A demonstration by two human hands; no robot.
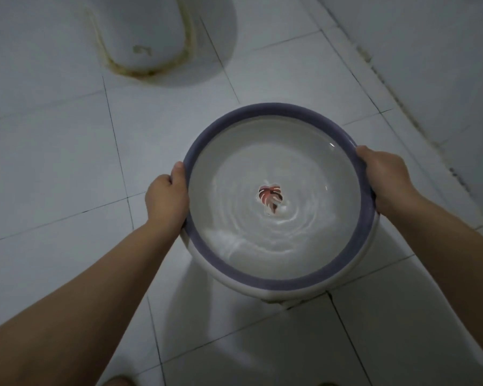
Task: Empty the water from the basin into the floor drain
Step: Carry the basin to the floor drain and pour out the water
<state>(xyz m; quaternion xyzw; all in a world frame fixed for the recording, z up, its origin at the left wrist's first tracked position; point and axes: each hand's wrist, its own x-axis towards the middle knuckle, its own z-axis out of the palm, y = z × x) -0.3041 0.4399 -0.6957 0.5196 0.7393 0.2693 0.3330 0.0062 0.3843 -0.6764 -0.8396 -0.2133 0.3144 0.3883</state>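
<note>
A round white basin with a blue-purple rim (265,110) is held level above the tiled floor, in the middle of the view. Rippling water (234,207) fills it, and a red leaf picture (271,196) shows at its bottom. My left hand (166,197) grips the rim on the left side, thumb over the edge. My right hand (385,176) grips the rim on the right side. No floor drain is visible; a dark cracked patch of tile joint (290,300) shows just under the basin's near edge.
A white toilet base (144,32) with stained sealant stands on the floor at the top left. A wall (444,51) meets the floor (53,162) along a dirty joint at the right. Pale floor tiles spread all around.
</note>
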